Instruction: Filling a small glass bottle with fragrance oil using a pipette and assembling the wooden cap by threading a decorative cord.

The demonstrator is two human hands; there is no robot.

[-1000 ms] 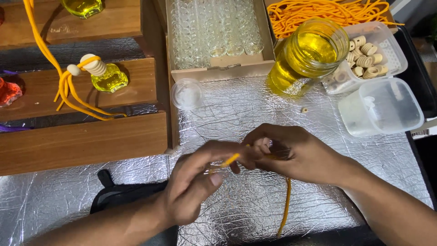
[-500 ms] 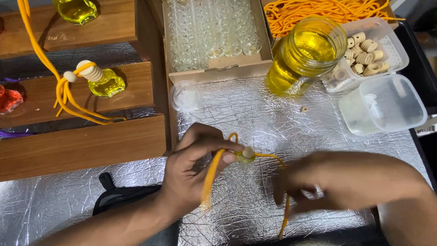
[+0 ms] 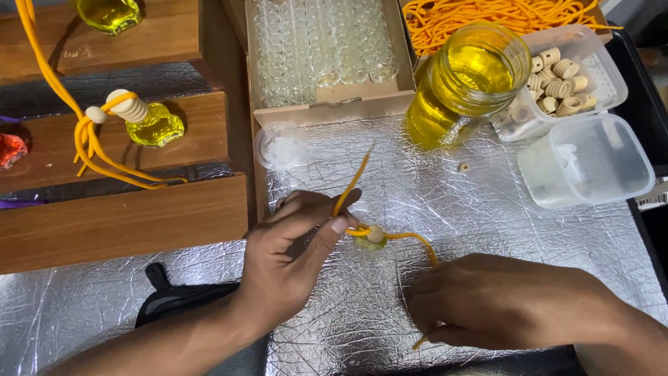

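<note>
My left hand (image 3: 296,261) pinches an orange cord (image 3: 350,186) near a round wooden bead (image 3: 376,234) threaded on it; one cord end sticks up past my fingers. The cord runs right from the bead and down under my right hand (image 3: 501,303), which is closed on its lower part, with a short end showing below the fingers. A small greenish shape lies under the bead; I cannot tell what it is. Both hands rest over a crinkled silver foil mat (image 3: 362,160).
A glass jar of yellow liquid (image 3: 466,83) stands behind, next to a box of small glass bottles (image 3: 323,49), a tub of wooden caps (image 3: 560,73), a clear tub (image 3: 588,160) and loose orange cords (image 3: 487,14). Wooden steps (image 3: 125,216) at left hold finished bottles (image 3: 149,122).
My hands have drawn apart: the right slid down along the cord toward me, and the left now holds the cord at the bead with its end pointing up.
</note>
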